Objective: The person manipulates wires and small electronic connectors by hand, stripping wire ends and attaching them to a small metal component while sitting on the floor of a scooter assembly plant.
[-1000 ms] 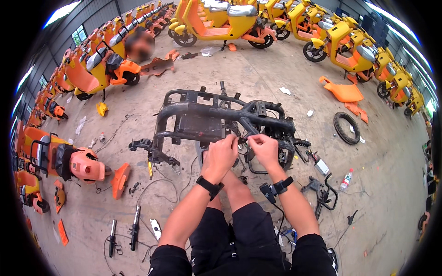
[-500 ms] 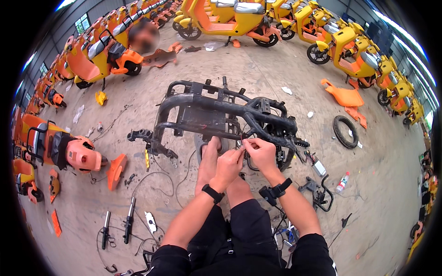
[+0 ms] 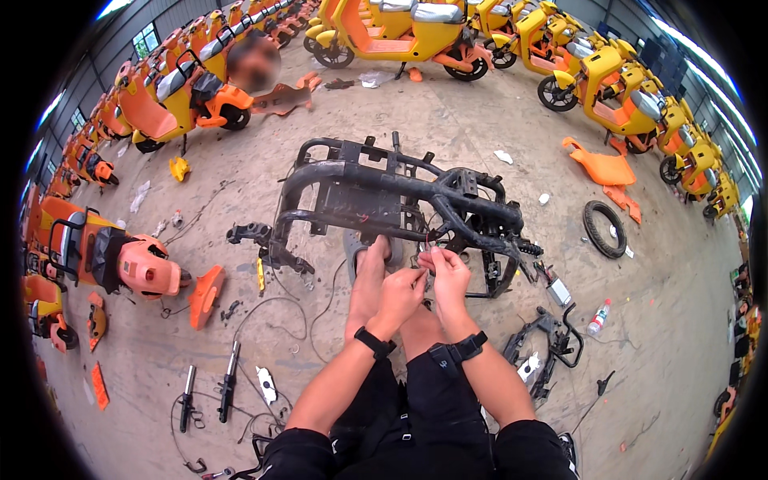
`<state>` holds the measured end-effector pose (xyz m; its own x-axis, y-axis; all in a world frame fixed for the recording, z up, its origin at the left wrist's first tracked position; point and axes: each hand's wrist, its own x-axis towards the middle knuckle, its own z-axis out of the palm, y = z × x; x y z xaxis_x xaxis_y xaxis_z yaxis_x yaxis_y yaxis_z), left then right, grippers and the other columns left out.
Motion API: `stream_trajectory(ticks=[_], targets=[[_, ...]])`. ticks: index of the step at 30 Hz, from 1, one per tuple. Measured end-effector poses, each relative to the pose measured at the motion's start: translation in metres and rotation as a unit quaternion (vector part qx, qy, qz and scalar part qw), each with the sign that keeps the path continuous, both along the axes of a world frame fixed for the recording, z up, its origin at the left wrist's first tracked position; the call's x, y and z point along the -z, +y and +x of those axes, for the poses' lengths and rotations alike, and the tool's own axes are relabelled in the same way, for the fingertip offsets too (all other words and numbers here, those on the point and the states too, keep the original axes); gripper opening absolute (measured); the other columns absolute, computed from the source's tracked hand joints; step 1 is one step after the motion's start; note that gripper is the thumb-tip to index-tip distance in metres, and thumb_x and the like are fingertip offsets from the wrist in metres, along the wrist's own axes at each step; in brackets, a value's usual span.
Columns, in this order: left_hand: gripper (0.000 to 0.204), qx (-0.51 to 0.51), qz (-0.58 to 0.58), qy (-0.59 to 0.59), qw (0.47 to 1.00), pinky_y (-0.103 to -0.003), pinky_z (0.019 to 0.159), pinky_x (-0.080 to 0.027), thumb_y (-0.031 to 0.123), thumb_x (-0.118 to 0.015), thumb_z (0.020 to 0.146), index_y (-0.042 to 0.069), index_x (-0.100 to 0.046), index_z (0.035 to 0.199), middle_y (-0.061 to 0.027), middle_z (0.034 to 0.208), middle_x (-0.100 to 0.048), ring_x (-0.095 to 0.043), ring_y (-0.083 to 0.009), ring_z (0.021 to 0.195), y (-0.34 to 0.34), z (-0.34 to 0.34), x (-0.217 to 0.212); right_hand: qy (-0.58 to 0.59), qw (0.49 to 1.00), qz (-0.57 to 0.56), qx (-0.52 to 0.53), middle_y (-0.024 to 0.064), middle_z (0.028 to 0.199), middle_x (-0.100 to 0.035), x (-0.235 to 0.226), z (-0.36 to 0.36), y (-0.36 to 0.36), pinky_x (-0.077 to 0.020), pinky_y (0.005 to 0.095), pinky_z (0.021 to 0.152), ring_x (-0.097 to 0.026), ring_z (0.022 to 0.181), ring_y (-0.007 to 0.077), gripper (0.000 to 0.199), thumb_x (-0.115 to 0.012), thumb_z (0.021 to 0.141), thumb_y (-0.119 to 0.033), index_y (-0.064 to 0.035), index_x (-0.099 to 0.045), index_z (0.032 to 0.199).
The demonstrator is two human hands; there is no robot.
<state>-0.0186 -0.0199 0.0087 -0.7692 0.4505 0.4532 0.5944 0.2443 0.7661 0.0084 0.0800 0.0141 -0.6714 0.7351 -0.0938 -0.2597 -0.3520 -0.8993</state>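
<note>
A black scooter frame (image 3: 384, 186) of bent tubes lies on the concrete floor in front of me. Over its near side, my left hand (image 3: 402, 294) and my right hand (image 3: 448, 276) are close together, fingertips nearly meeting. My right thumb and finger pinch a thin reddish wire (image 3: 428, 238) that hangs from the frame. The left fingers are pinched too; what lies between them is too small to make out. More thin wires show by the frame tube just beyond my fingertips. My bare legs are beneath my forearms, one foot beside the frame.
At right lie a loose tyre (image 3: 606, 229), a plastic bottle (image 3: 598, 317), a silver box (image 3: 558, 292) and black metal brackets (image 3: 544, 344). Two fork tubes (image 3: 230, 382) and cables lie at lower left. An orange-and-yellow scooter (image 3: 144, 268) lies at left; rows of scooters (image 3: 392, 32) stand beyond.
My hands stay together by the frame and have shifted slightly, the right wrist turning inward. The view has moved a little, uncovering more of the black brackets at right.
</note>
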Motion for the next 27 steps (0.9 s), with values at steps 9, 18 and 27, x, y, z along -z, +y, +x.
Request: stream_trajectory(ticks=[9, 18, 27], targets=[[0.016, 0.039, -0.057, -0.024, 0.997, -0.033, 0.066, -0.051, 0.001, -0.057, 0.081, -0.005, -0.069, 0.090, -0.0155, 0.083, -0.068, -0.065, -0.0261, 0.069, -0.015, -0.015, -0.037, -0.029, 1.000, -0.003, 0.002, 0.0050, 0.076, -0.064, 0.000, -0.002, -0.002, -0.0416, 0.0205, 0.047, -0.053, 0.053, 0.0062, 0.015, -0.067, 0.090, -0.013, 0.0015, -0.066, 0.094], [0.025, 0.227, 0.204, -0.661, 0.685, -0.035, 0.076, -0.048, 0.022, -0.053, 0.095, 0.004, -0.066, 0.107, -0.0072, 0.106, -0.068, -0.061, -0.0177, 0.092, 0.017, -0.055, -0.025, -0.060, 0.996, -0.064, -0.004, -0.0002, 0.066, -0.057, -0.015, 0.006, 0.000, -0.0342, 0.0206, 0.043, -0.046, 0.049, 0.0047, 0.013, -0.069, 0.088, -0.015, -0.0016, -0.068, 0.088], [0.025, 0.223, 0.253, -0.699, 0.631, -0.033, 0.075, -0.046, 0.022, -0.051, 0.092, 0.005, -0.067, 0.102, -0.0088, 0.107, -0.069, -0.058, -0.0161, 0.075, 0.019, -0.055, -0.014, -0.054, 0.994, -0.094, -0.023, -0.0019, 0.063, -0.054, -0.017, 0.008, -0.003, -0.0323, 0.0212, 0.042, -0.044, 0.047, 0.0054, 0.012, -0.069, 0.088, -0.014, -0.0026, -0.068, 0.086]])
